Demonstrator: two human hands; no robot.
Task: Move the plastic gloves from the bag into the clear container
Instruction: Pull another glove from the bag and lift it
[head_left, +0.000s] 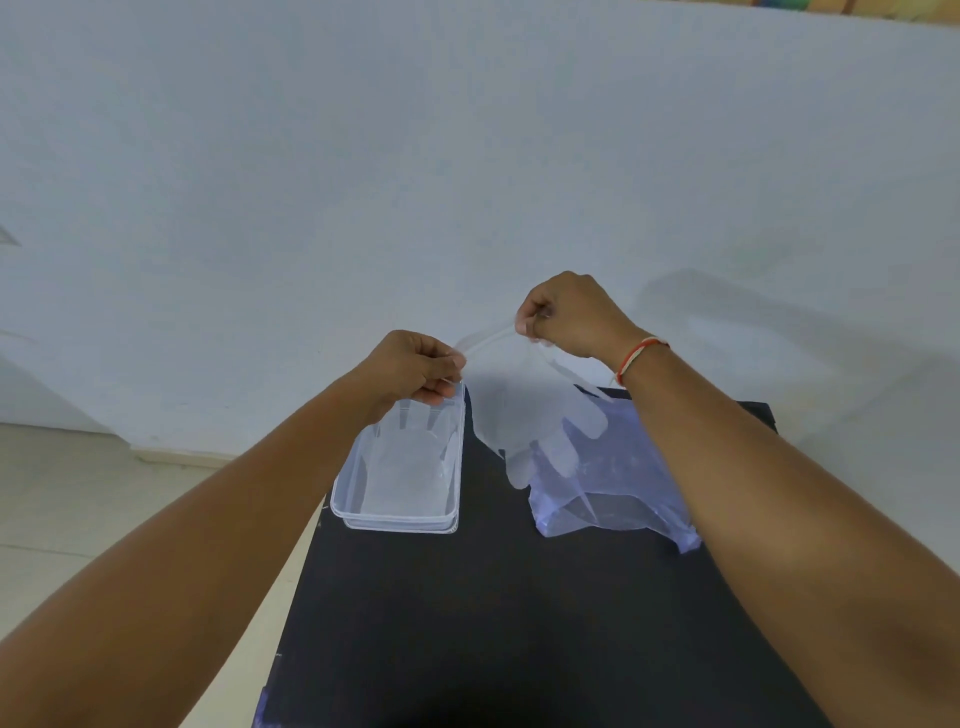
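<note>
A thin clear plastic glove (524, 415) hangs in the air, fingers down, stretched by its cuff between both hands. My left hand (415, 366) pinches the cuff's left edge above the far end of the clear container (400, 519). My right hand (571, 317) pinches the right edge, higher up, above the bag. The rectangular container sits at the table's left side, and a flattened glove appears to lie inside it. The pale bluish plastic bag (613, 493) lies crumpled on the table to the right, partly behind my right forearm.
The black table (493, 623) runs from the near edge to a white wall (415, 182) just behind it. Its left edge lies close to the container, with beige floor (78, 493) beyond. A red-and-white thread band circles my right wrist (641, 353).
</note>
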